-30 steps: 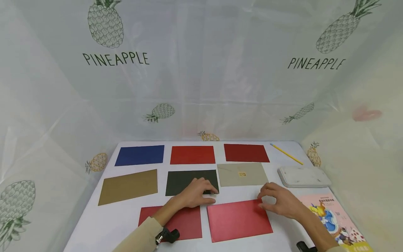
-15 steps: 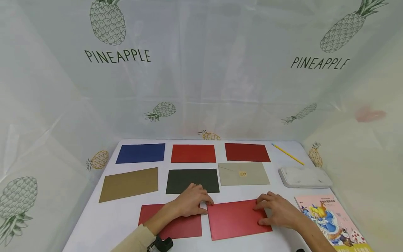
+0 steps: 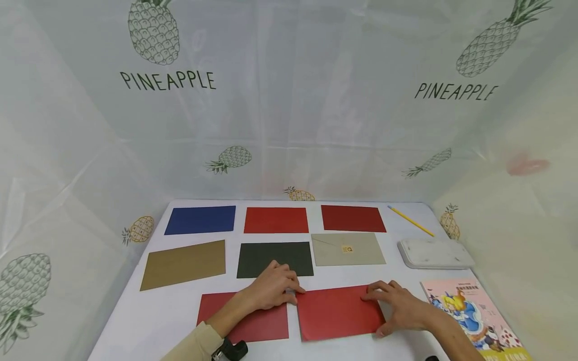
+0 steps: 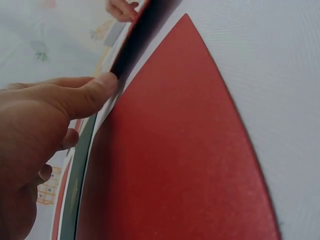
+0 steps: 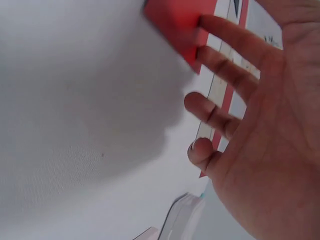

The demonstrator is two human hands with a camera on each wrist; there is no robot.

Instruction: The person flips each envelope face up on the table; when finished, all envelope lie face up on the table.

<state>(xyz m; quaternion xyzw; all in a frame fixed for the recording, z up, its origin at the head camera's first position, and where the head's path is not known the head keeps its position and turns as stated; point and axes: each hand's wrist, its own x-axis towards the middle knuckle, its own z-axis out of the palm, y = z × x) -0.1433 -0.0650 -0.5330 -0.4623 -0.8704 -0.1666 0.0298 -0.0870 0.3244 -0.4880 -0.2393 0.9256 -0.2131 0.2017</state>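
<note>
Near the front of the table, both hands are at a flat red envelope [image 3: 338,313]. My left hand [image 3: 273,288] pinches its far left corner; in the left wrist view the thumb [image 4: 102,87] lies on the edge and the dark underside shows. My right hand [image 3: 402,306] holds the right edge, fingers near the far corner and thumb lower down. In the right wrist view that corner [image 5: 175,25] stands off the table, and the last two fingers touch nothing. A second red envelope [image 3: 257,323] lies flat under the left wrist and forearm.
Behind lie a gold sheet [image 3: 182,265], a dark green one [image 3: 275,255] and a beige envelope [image 3: 347,250]. Farther back are a blue sheet [image 3: 200,220] and two red ones. At right sit a pencil [image 3: 411,220], a white case [image 3: 435,253] and a picture book [image 3: 474,316].
The left hand has come nearer, from beside the green sheet to the red envelope's corner. The right hand's thumb has moved down the right edge, and the envelope has tilted slightly.
</note>
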